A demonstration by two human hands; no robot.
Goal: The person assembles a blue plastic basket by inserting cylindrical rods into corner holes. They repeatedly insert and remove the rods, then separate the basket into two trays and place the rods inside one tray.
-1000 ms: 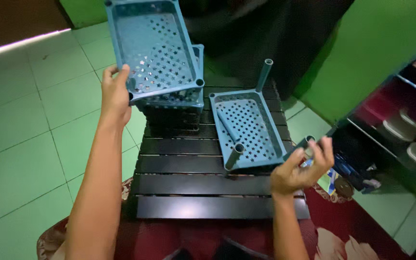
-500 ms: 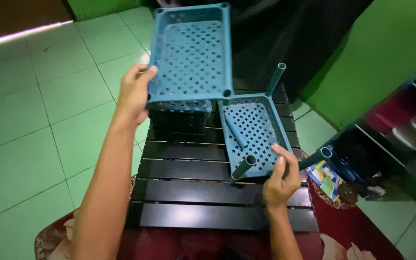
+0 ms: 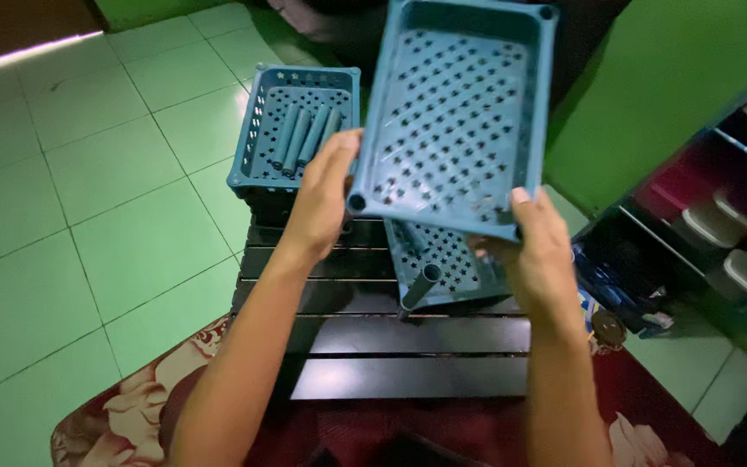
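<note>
Left hand (image 3: 326, 195) and right hand (image 3: 539, 251) each clamp a near corner of the perforated blue tray (image 3: 460, 112), raised above the black slatted table (image 3: 408, 346). I judge it light, stiff plastic, rather slick; the rim corners give the best purchase.

Both arms reach forward; the left hand (image 3: 323, 201) and right hand (image 3: 539, 252) are raised, fingers curled in a grip.

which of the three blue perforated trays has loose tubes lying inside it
The far-left tray, resting on the dark slatted table. Several blue tubes lie in it side by side. The lifted tray in both hands holds none, and the tray underneath has one upright post.
</note>
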